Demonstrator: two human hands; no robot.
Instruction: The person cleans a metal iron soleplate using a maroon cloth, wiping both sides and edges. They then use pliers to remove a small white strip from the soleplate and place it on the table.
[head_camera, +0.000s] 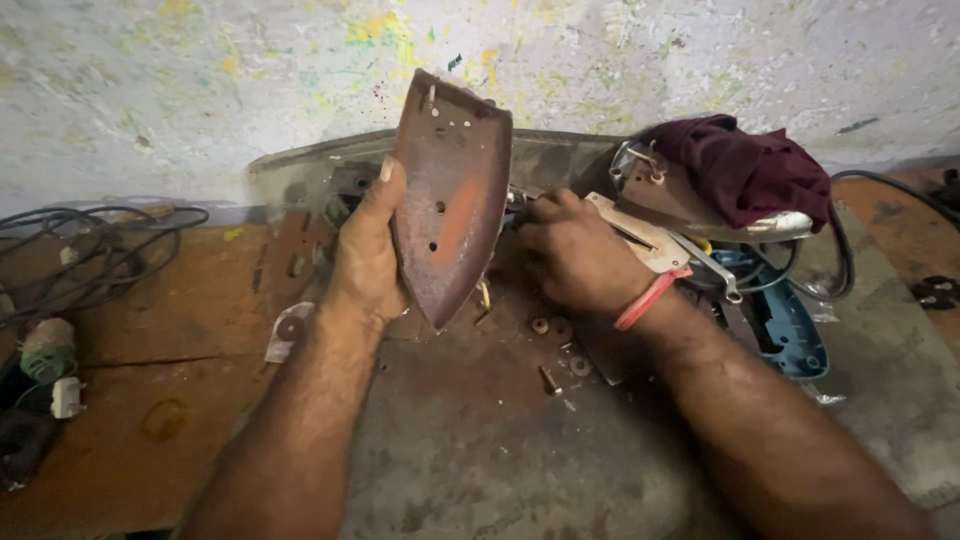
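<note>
Grip: left hand (368, 250) is clamped on the edge of a rusty iron soleplate (450, 195), held upright with its point down just above the workbench (470, 440).
Right hand: right hand (575, 250) is closed behind the plate, probably around a small tool.
Doing it well: keep the plate steady against the left palm so the tool does not slip.
Nearby: loose screws and washers (558, 345), blue iron cover (785, 320), maroon cloth (745, 165).
Hidden: the tool tip and the plate's back face.
</note>
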